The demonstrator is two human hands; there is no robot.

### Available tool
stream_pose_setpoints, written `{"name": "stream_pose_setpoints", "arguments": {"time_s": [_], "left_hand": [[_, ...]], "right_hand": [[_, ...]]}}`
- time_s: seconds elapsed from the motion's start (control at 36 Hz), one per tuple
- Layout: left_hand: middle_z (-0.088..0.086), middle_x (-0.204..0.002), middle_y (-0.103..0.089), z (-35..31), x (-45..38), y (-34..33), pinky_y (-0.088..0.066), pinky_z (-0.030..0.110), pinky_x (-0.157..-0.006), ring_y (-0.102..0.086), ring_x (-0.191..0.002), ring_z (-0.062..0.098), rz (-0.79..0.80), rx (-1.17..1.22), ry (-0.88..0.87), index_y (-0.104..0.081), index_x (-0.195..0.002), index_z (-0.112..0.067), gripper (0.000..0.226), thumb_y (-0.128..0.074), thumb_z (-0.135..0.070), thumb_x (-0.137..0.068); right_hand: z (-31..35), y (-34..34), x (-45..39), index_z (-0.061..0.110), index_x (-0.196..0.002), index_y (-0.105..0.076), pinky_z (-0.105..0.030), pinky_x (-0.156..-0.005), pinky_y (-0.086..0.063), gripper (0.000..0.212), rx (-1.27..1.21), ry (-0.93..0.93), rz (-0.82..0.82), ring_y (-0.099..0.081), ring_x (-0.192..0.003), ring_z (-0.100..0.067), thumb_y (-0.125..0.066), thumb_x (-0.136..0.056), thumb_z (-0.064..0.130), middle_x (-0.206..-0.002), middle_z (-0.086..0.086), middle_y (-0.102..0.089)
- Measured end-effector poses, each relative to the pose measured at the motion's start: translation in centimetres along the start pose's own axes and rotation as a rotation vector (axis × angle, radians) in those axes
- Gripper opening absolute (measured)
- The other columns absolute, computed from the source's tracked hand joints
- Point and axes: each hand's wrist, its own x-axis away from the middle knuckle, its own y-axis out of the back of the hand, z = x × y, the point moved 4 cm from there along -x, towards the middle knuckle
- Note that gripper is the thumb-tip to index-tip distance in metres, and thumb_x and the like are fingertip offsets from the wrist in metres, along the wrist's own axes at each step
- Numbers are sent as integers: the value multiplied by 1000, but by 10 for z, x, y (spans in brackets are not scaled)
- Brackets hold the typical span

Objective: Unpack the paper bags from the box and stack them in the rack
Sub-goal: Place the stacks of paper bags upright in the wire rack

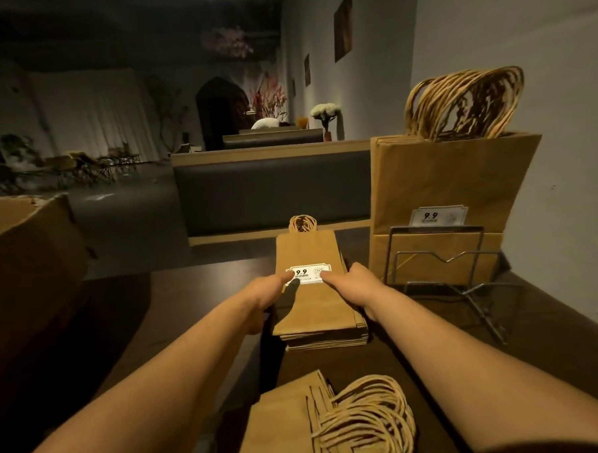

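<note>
Ahead, the cardboard box [24, 245] is sitting left of the desk [198, 299]; beside the wire rack [439, 264], both hands, left hand [263, 293] and right hand [355, 285], are gripping a flat paper bag stack [314, 304], thumbs pressing its 9.9 price tag [308, 274].

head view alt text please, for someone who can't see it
Both hands, left hand and right hand, grip a flat stack of small paper bags with a 9.9 price tag on a dark table. A wire rack of taller bags stands to the right; more bags lie nearer.
</note>
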Motion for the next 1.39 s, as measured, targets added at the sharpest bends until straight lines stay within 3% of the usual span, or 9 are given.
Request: {"name": "stream_pose_setpoints", "arguments": {"time_s": [0.08,0.22,0.39,0.53,0.86,1.03,1.14,1.22,1.39], "left_hand": [[0,-57,-61,2,-10,-5,-38,17,-50,-48,-60,10,23,160,27,-67,-97,-9,23,-59,-31,-100],[2,-59,-56,-3,-30,-10,-35,14,-37,-47,-45,7,9,254,60,-62,-83,-4,16,-58,-10,-98],[13,-88,-76,-3,-30,-12,-56,33,-62,-72,-78,26,135,248,98,-67,-109,-4,24,-67,-23,-95],[12,-116,-73,8,-35,-8,-61,46,-83,-74,-99,31,114,218,-83,-52,-136,-14,97,-94,-43,-54],[11,-126,-66,-7,6,2,-58,37,-92,-69,-111,23,126,375,-583,-42,-135,-19,62,-78,-10,-84],[5,-142,-56,-6,8,17,-45,53,-108,-56,-130,24,152,58,-732,-34,-149,-20,94,-87,-43,-75],[-4,-150,-48,23,4,17,-39,51,-115,-49,-137,15,176,-48,-705,-28,-153,-24,105,-87,-49,-71],[-5,-149,-49,22,2,16,-40,43,-115,-49,-136,12,191,-51,-679,-27,-153,-24,107,-86,-50,-68],[14,-139,-59,11,-2,16,-47,45,-109,-56,-130,29,251,-105,-700,-38,-146,-5,71,-75,-10,-86]], "right_hand": [[-13,-10,-16,7,-137,-50,-40,-96,-53,60,-16,-3,17,-62,-106,-22,-61,-95,48,-118,-5,-64],[-25,-10,-24,8,-143,-45,-42,-98,-51,73,-3,59,-83,-59,-119,-27,-59,-92,57,-135,-7,-60],[-44,-14,-27,22,-151,-41,-48,-104,-51,117,-158,109,-76,-58,-126,-23,-57,-54,86,-142,0,-58],[-41,-17,-8,29,-152,-36,-48,-102,-52,101,-232,144,-79,-58,-125,-21,-68,-69,77,-143,3,-56],[-17,-7,13,31,-153,-30,-54,-107,-47,126,-296,358,-106,-49,-136,-20,-75,-49,86,-149,4,-51],[-13,-12,18,13,-127,-54,-27,-82,-51,54,-149,247,-61,-61,-113,-20,-77,-85,37,-115,3,-63],[-48,-27,12,1,-149,-38,-24,-96,-39,46,-138,123,148,-39,-142,-30,-43,-106,14,-153,-16,-42],[-50,-27,15,0,-137,-52,-36,-112,-37,48,-210,97,151,-47,-135,-34,-62,-97,25,-145,-17,-51],[-24,-34,10,37,-101,-68,-33,-98,-52,29,-367,287,38,-67,-109,-7,-82,-76,33,-103,16,-74]]}}
